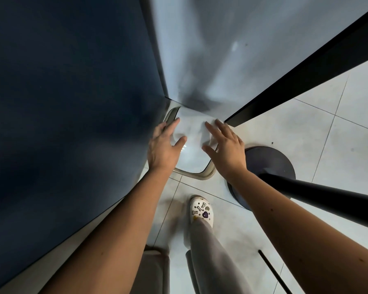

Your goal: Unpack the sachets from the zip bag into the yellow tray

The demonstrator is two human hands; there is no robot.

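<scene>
Both forearms run bare from the bottom corners toward the middle, left forearm [106, 240] and right forearm [295, 225], and they end in flat, spread hands. My left hand [164, 147] has straight fingers and the thumb held out to the side, gripping nothing. Its fingertips lie at the left edge of a stool seat [194, 162]. My right hand [225, 147] is the same, with fingers straight and apart, thumb out, and nothing held. It sits over the seat's right edge.

Between the two hands, on the white seat, lies a pale crumpled film [197, 132]. My right fingertips are at its right side and my left thumb is near its left. It is too blurred for me to tell whether it is the zip bag, or whether either hand touches it. I can make out no sachets in it.

The seat has a beige rim [208, 175] with rounded corners. A dark blue panel [72, 102] stands along its left, and a pale grey surface [210, 49] rises behind it. A black bar [306, 77] slants up to the right from the seat's far right corner. Just right of the stool, a black round base [280, 164] rests on the white tiled floor [317, 128], and a black pole [319, 194] rises from it toward me, crossing my right forearm. Below the stool is my white clog [201, 210] with charms on it, under a grey trouser leg [212, 255].
</scene>
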